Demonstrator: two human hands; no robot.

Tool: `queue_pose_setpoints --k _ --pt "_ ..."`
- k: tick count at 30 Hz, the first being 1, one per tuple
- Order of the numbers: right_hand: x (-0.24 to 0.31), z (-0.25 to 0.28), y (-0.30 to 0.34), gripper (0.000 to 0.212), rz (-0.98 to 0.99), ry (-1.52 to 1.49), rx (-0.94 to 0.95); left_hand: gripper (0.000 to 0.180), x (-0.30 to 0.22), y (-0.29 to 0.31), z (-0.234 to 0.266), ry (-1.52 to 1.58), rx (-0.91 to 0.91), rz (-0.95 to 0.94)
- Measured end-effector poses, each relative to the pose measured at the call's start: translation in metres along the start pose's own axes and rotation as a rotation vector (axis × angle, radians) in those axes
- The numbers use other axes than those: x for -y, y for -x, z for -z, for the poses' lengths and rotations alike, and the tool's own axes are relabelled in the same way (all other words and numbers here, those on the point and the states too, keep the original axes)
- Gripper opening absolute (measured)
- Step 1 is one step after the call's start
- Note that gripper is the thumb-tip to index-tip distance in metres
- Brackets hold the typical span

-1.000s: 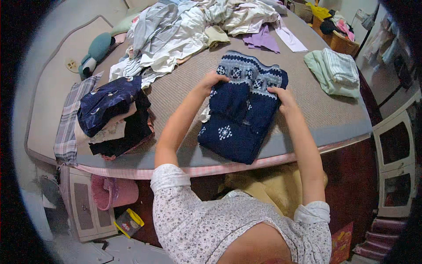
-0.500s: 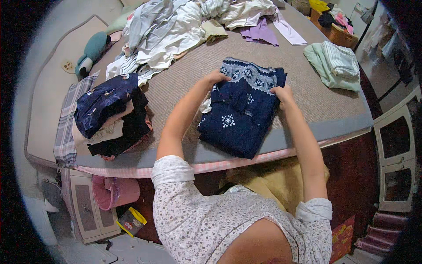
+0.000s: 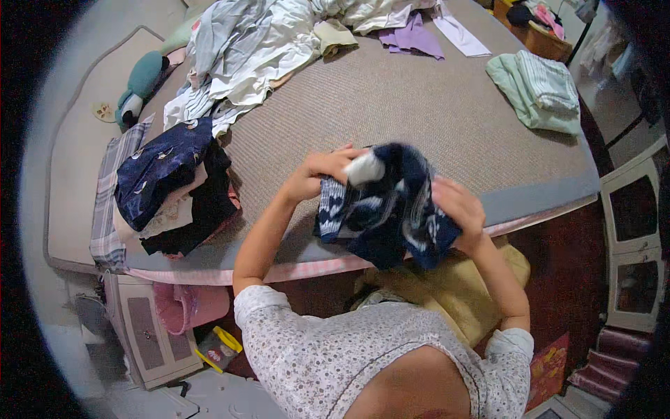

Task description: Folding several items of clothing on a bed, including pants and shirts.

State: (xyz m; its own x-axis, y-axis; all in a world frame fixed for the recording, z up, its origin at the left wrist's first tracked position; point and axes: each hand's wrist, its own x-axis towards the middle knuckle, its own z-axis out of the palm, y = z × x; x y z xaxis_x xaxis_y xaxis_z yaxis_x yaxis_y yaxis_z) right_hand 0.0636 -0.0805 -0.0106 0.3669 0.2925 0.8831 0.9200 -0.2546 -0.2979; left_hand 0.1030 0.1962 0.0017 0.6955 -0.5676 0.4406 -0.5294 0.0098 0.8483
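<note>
A bed (image 3: 300,122) with a woven, beige-brown mat and a grey border fills most of the view, its near edge trimmed in pink check. At that near edge, in front of the person, is a navy-and-white patterned knit garment (image 3: 387,220), bunched, blurred and partly over the bed's rim. The left hand (image 3: 324,172) is at the garment's upper left, fingers partly bent and pointing inward beside a blurred white patch; whether they close on the cloth cannot be told. The right hand (image 3: 460,209) lies against the garment's right side, fingers fairly straight and together, and its grip is also unclear.

To the left sits a stack of dark clothes (image 3: 166,174), a navy printed piece on top, next to a plaid cloth (image 3: 115,199). A teal plush toy (image 3: 144,75) lies farther up. Across the far side spreads a heap of pale clothes (image 3: 258,56), with a purple garment (image 3: 413,38) near it. A folded light-green pile (image 3: 534,94) rests at the right. Below the bed stands a pink bin (image 3: 199,307).
</note>
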Motion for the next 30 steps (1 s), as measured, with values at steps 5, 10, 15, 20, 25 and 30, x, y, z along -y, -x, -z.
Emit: queue_pose_setpoints --k 5,10,15,20,25,30 --pt "0.015 -0.002 0.014 0.02 0.257 0.106 0.257 0.033 -0.014 0.003 0.012 -0.025 0.308 0.031" --pt "0.008 -0.007 0.034 0.024 0.25 0.156 0.449 0.032 -0.014 0.002 0.025 -0.099 0.59 0.273" --pt "0.01 0.003 0.02 0.043 0.171 0.027 0.646 0.015 -0.034 -0.005 0.045 -0.077 0.66 0.342" --pt "0.004 0.003 0.007 0.049 0.096 -0.141 0.764 0.04 -0.07 -0.043 0.009 -0.443 0.33 0.328" --pt "0.008 -0.005 0.005 0.033 -0.252 -0.293 0.714 0.072 -0.045 -0.032 -0.061 -0.954 0.297 0.055" --pt "0.024 -0.032 0.026 0.026 -0.398 0.061 0.468 0.075 -0.016 0.01 -0.073 -1.215 0.148 0.246"
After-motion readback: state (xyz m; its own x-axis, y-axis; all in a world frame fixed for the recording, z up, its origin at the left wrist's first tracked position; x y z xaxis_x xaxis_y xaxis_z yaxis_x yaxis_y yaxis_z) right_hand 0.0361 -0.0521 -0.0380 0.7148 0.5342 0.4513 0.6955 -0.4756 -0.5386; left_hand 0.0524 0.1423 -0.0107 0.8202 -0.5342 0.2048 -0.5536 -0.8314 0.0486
